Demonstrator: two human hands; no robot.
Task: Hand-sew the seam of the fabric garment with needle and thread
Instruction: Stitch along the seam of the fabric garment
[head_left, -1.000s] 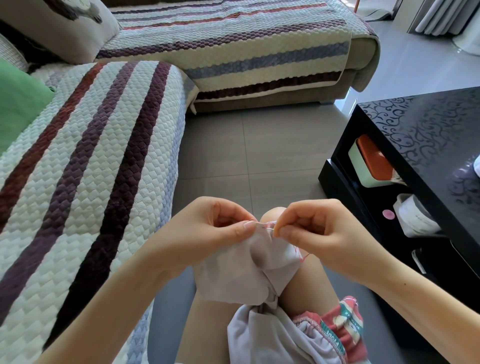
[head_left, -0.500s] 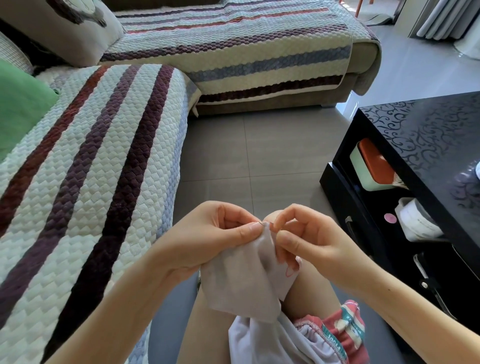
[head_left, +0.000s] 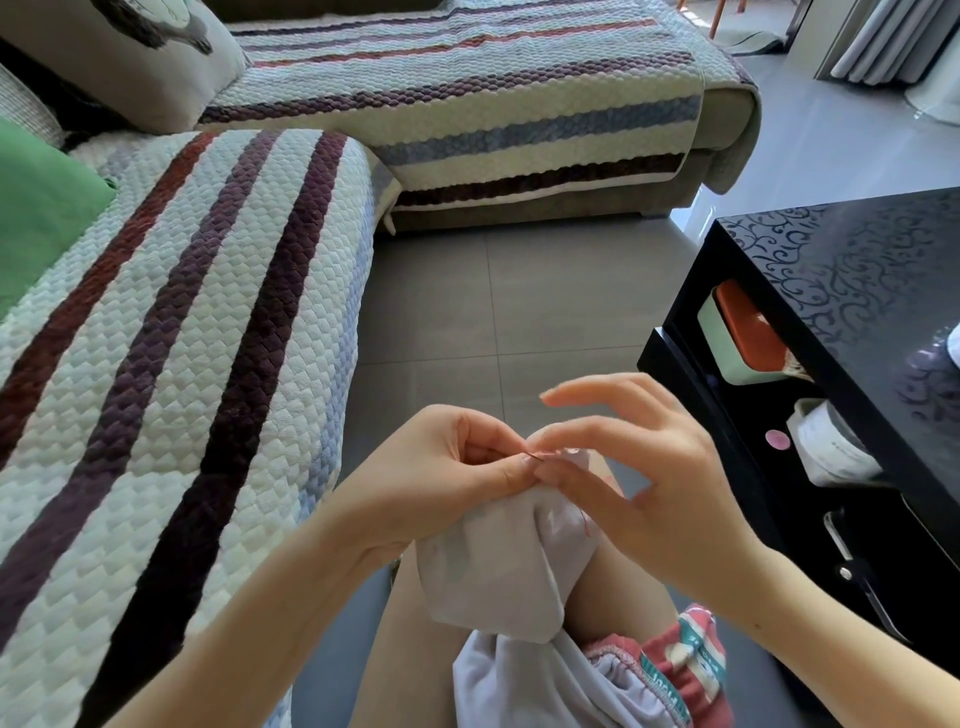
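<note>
A pale lilac fabric garment (head_left: 493, 561) hangs over my knee, low in the middle of the head view. My left hand (head_left: 441, 478) pinches its top seam edge between thumb and curled fingers. A thin dark needle (head_left: 536, 457) pokes out at that edge. My right hand (head_left: 644, 483) pinches the needle with its thumb and a fingertip, while its other fingers spread upward. A short bit of red thread (head_left: 587, 522) shows on the fabric under my right hand.
A sofa with a striped quilted cover (head_left: 182, 364) runs along the left and far side, with a green cushion (head_left: 36, 218). A black coffee table (head_left: 852, 291) stands at the right, boxes on its lower shelf. Grey tiled floor (head_left: 493, 312) lies between.
My right hand has opened its upper fingers and now takes the needle tip at the seam. The left hand keeps its hold on the fabric edge, shifted slightly.
</note>
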